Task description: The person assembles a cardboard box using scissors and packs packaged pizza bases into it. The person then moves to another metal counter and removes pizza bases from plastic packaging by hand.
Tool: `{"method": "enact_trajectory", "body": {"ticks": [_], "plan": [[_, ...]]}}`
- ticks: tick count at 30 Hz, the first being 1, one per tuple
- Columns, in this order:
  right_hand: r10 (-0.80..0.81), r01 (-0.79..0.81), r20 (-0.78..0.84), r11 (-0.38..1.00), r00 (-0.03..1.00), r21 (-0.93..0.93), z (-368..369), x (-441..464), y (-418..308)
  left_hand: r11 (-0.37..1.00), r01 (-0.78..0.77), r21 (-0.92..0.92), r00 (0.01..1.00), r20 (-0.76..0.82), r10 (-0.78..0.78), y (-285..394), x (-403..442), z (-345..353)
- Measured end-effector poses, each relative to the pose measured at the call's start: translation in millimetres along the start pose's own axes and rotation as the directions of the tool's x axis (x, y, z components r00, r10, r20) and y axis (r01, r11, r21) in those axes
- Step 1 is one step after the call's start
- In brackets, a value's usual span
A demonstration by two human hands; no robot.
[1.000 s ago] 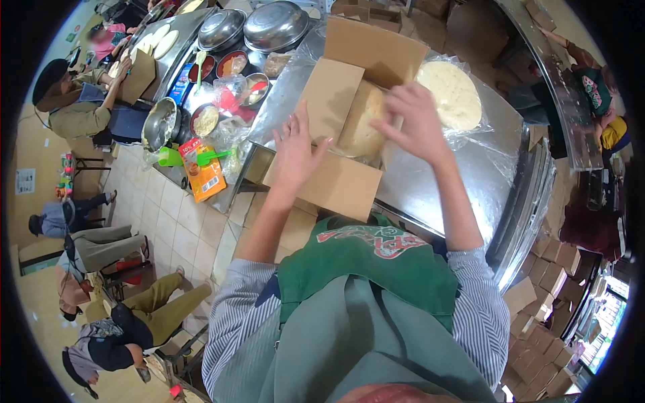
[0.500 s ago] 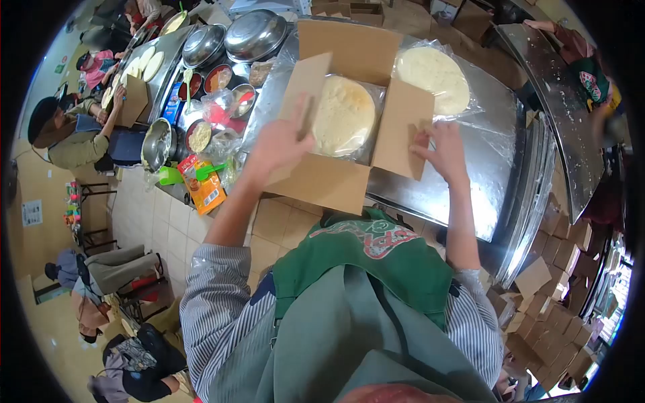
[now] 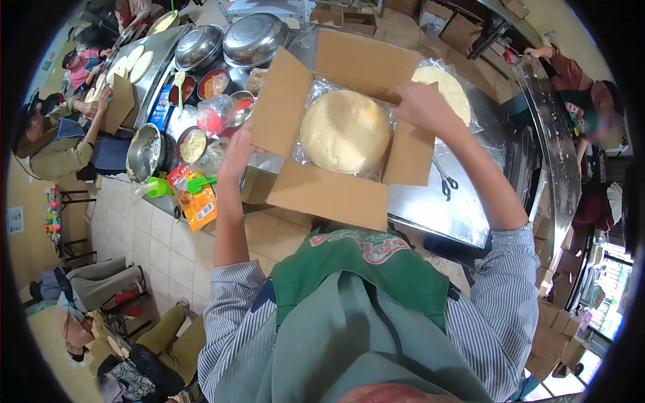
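Note:
An open cardboard box [image 3: 329,196] stands in front of me with its flaps spread. Inside it lies a round, pale flatbread [image 3: 345,131], apparently a pizza base, with clear plastic [image 3: 321,88] around it. My right hand [image 3: 424,107] is closed at the box's far right corner; its fingertips are partly hidden there. My left hand [image 3: 235,156] is at the outer edge of the left flap [image 3: 279,107], its fingers stretched out along it. Behind my right hand another pizza base [image 3: 449,93] lies on plastic on the metal table.
Scissors [image 3: 446,181] lie on the metal table [image 3: 463,213] to the right. Steel bowls [image 3: 256,39], small bowls of ingredients [image 3: 193,145], and an orange packet [image 3: 193,196] with a green scoop [image 3: 161,187] crowd the left. People [image 3: 67,144] work at the left table; another person [image 3: 584,107] stands at the right.
The left flap has swung outward, showing more of the pizza base. My left hand has moved left, and my right hand has moved to the far right corner. The scissors have come into view.

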State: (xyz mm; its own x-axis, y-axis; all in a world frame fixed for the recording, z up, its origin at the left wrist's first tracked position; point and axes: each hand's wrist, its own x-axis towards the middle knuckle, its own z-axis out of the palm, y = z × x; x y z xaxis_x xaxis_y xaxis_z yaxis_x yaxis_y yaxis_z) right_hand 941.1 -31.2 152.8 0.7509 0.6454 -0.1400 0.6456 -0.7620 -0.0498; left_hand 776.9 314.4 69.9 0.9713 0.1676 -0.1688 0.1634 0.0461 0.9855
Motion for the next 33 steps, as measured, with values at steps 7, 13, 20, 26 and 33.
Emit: {"method": "enact_trajectory", "body": {"ticks": [7, 13, 20, 26, 33], "plan": [[0.117, -0.231, 0.593, 0.965, 0.796, 0.12, 35, 75, 1, 0.958, -0.003, -0.288, 0.999, 0.029, 0.012, -31, 9, -18], [-0.077, -0.6, 0.742, 0.536, 0.666, 0.594, 97, 85, 12, 0.964, -0.039, -0.262, 0.996, -0.084, 0.017, -52, 8, -23], [-0.002, -0.535, 0.755, 0.705, 0.655, 0.465, 112, 89, 17, 0.894, -0.224, 0.388, 0.957, -0.088, 0.277, -40, -5, -13], [-0.021, -0.436, 0.727, 0.788, 0.687, 0.435, 91, 89, 5, 0.969, -0.029, 0.246, 0.995, -0.09, 0.052, -36, 0, 10], [0.103, -0.552, 0.639, 0.619, 0.763, 0.559, 123, 92, -4, 0.955, -0.097, 0.282, 0.968, -0.198, 0.156, -20, 0, 37]]}}
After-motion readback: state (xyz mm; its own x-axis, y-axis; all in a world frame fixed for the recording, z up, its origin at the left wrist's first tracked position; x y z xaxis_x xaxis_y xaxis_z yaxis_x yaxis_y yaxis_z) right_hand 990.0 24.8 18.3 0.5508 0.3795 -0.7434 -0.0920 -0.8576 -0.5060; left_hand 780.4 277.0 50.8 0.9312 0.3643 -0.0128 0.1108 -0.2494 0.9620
